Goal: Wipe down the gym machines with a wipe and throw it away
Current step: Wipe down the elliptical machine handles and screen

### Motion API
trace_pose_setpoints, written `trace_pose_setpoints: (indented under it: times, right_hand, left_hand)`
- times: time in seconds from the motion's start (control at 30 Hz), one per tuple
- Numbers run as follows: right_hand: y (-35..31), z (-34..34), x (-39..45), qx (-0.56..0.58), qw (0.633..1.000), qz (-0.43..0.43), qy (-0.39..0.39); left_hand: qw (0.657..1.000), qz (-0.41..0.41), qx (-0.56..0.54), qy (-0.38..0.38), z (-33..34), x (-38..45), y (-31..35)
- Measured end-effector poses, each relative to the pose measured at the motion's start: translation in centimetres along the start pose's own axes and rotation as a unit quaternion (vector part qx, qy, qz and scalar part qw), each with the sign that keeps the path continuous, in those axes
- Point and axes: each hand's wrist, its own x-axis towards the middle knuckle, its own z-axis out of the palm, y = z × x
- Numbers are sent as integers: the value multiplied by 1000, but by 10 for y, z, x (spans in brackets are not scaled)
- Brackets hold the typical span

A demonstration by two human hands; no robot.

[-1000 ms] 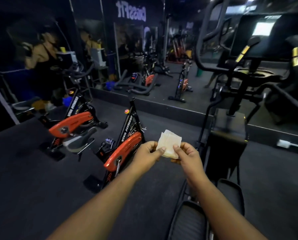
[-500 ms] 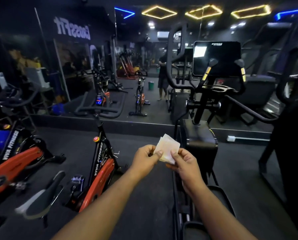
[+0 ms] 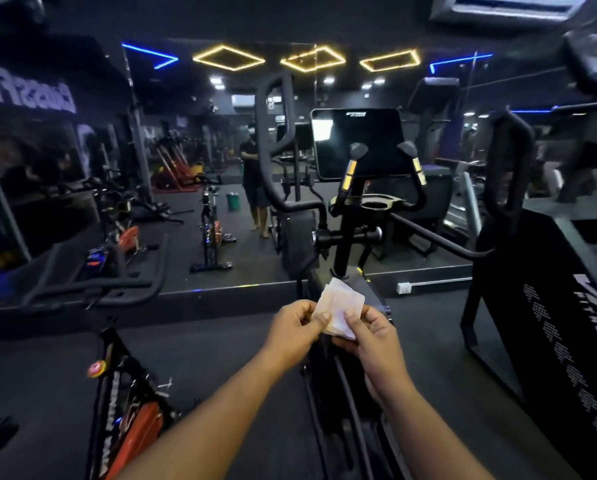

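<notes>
Hands meet at chest height: the left hand [image 3: 295, 325] and right hand [image 3: 369, 336] each pinch an edge of a folded white wipe [image 3: 340, 308] between thumb and curled fingers. Just beyond them stands a black elliptical trainer [image 3: 350, 209]; an orange spin bike [image 3: 130, 414] sits below-left of the left hand.

wipe [image 3: 340, 304]: thin, soft, folded (paper or cloth unclear) | console screen [image 3: 359, 143]: glossy | floor [image 3: 220, 348]: matt

The wipe [image 3: 340, 306] is hiding its lower corner behind the right hand [image 3: 373, 337]; the bike [image 3: 127, 420] (orange) is running off the bottom edge, lettering blurring.
</notes>
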Motion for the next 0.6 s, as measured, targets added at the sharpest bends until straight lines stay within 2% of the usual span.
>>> trace_pose_setpoints:
  times: [0.2,0.6]
  right_hand:
    - [-4,-31,121,-15,998,-34,53]
    - [11,-34,305,-58,983,-105,141]
  left_hand:
    - [998,36,36,-35,32,128,1]
    - [987,115,68,-95,47,333,-26]
